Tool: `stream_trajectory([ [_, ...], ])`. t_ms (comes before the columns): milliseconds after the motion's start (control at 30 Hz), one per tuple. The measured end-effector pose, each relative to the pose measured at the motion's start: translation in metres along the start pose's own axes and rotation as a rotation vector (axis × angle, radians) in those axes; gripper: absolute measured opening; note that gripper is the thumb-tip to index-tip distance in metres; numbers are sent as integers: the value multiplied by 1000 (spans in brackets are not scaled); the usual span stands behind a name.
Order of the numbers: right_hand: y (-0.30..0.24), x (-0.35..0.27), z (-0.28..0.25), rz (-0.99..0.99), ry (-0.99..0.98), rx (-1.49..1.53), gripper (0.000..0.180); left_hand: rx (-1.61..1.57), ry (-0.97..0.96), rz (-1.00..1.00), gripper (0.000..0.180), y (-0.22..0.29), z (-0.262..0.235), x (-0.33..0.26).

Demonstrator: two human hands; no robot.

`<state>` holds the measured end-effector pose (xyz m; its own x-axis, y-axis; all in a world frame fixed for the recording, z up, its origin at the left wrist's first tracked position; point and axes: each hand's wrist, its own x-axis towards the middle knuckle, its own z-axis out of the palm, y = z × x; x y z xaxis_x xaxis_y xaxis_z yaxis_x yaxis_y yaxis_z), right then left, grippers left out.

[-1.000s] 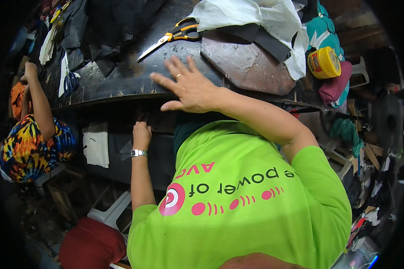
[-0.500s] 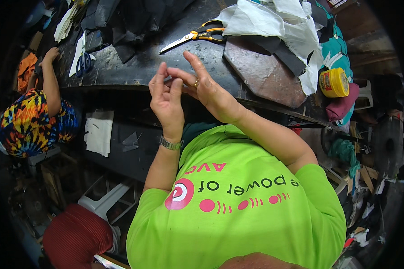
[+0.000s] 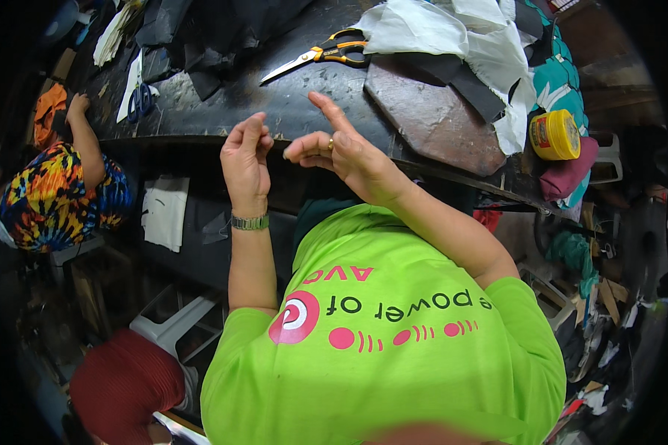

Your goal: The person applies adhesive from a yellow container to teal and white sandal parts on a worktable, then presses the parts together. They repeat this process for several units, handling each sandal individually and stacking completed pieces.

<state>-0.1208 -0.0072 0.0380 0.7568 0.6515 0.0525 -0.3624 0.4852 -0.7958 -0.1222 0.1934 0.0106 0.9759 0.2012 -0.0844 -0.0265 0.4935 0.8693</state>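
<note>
My left hand (image 3: 246, 167), with a metal watch on its wrist, is raised in front of the table edge. Its thumb and fingers are pressed together; whatever they may hold is too small to see. To its right, a short gap away, is my right hand (image 3: 352, 156), a ring on one finger. One finger stretches out toward the table while others bend loosely, and nothing shows in its grasp. Beyond the hands, scissors (image 3: 315, 56) with orange and black handles lie on the dark table (image 3: 193, 111), nearest to my right hand's stretched finger.
White cloth (image 3: 416, 30) and a brown many-sided board (image 3: 434, 115) lie right of the scissors, beside a yellow tub (image 3: 555, 135). Black fabric (image 3: 223, 33) and blue-handled scissors (image 3: 139, 102) are at left. Another person (image 3: 52, 196) in a colourful shirt sits there. A white stool (image 3: 174, 322) stands lower left.
My hands, close together before with fingertips meeting, have come apart. The left hand has moved left and its fingers have curled in. My right hand stays nearly in place.
</note>
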Motion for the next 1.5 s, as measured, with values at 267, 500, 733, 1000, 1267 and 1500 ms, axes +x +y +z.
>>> stream_trajectory([
  [267,1,-6,0,119,-164,-265,102,15,-318,-229,29,-6,27,-27],
  [500,6,-7,2,171,-138,-585,97,169,-247,1,12,-15,12,-33],
  [733,16,-8,2,229,-75,-584,97,808,-267,180,10,-17,-55,-51],
  [1000,22,-3,0,192,-144,-848,83,1786,531,-41,23,-57,-237,-111],
  [1267,19,-4,5,376,-221,-943,82,1486,699,-15,25,-58,-270,-96],
  [1500,47,0,-2,189,-5,-794,84,-98,279,125,5,-18,-109,-63],
])
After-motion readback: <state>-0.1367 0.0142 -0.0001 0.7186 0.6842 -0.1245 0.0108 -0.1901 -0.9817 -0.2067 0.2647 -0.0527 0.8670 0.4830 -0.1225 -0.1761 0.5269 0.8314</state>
